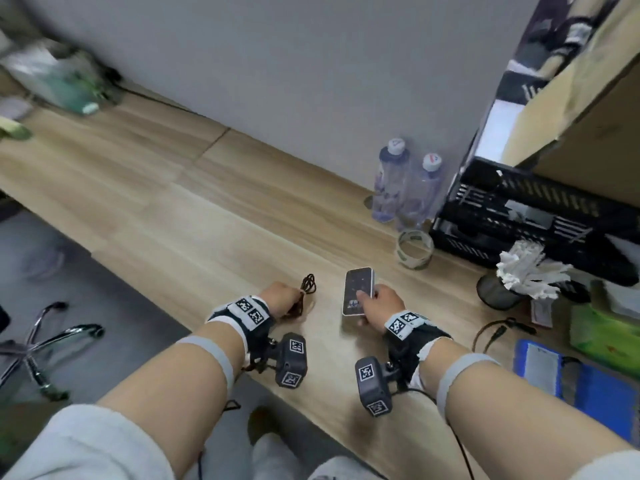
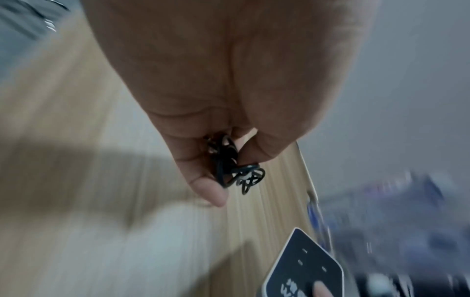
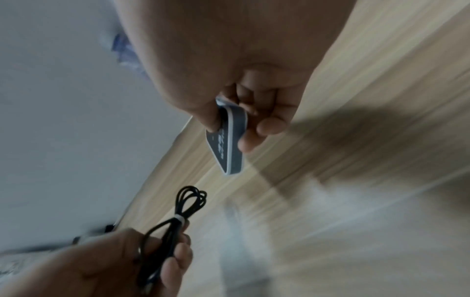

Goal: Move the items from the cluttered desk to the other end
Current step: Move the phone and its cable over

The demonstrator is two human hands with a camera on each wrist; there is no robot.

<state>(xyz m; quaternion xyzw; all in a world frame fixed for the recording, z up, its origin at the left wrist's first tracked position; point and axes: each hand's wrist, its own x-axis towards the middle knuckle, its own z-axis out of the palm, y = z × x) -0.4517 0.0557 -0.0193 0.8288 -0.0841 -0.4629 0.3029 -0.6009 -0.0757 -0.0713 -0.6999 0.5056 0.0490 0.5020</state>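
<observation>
Nearest, two hands over the front edge of the wooden desk (image 1: 145, 188). Left hand (image 1: 282, 299) closed around a coiled black cable (image 1: 308, 285), with the loops sticking out past the thumb; a pale tie around the bundle, clear in the right wrist view. Right hand (image 1: 382, 301) pinching a flat dark device with a white rim (image 1: 358, 289), thumb on the face and fingers under it, probably a power bank or a remote; hard to say which.

Judged as the carrying step: both items lifted and ready to travel left toward the far end of the desk. Better to keep the cable bundle gripped at the tie, so that no loop slips out and drags. Better to hold the device level and low, and to put it down flat, not on an edge. Advisable to leave room between the two at the drop place.

Farther on the right, a tape roll (image 1: 415, 249), then two clear bottles (image 1: 407, 185) beside a black crate (image 1: 512, 216), all waiting on the cluttered side.

Writing: white characters on the lower face of the device, too blurred to read. Printing on the tape roll and marks on the bottle caps, also not readable.
</observation>
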